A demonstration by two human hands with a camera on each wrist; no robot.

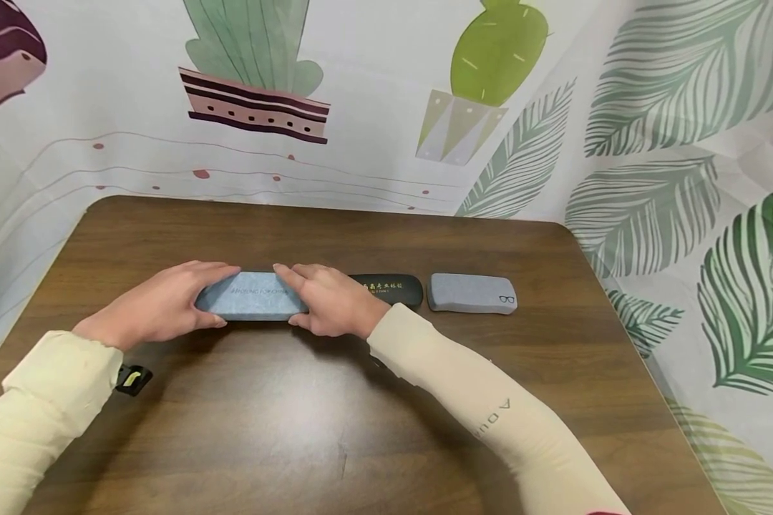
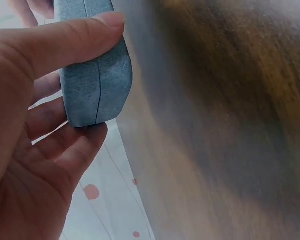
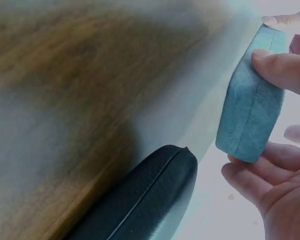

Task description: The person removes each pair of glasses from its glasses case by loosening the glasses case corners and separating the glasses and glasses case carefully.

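A light blue glasses case (image 1: 258, 296) with faint lettering on its lid lies crosswise between my two hands. My left hand (image 1: 174, 297) grips its left end, thumb along the near side and fingers round the far side and end. At the other end my right hand (image 1: 331, 297) holds it the same way. In the left wrist view the left thumb (image 2: 75, 42) presses the case (image 2: 97, 90) across its seam. The right wrist view has the right thumb (image 3: 280, 67) on the case (image 3: 250, 110). Whether its underside touches the table cannot be told.
A black glasses case (image 1: 396, 288) with gold writing lies just right of my right hand, partly hidden by it. Further right is a grey-blue case (image 1: 472, 293) with a glasses drawing. All are on a brown wooden table (image 1: 283, 443), before a patterned cloth backdrop (image 1: 373, 161).
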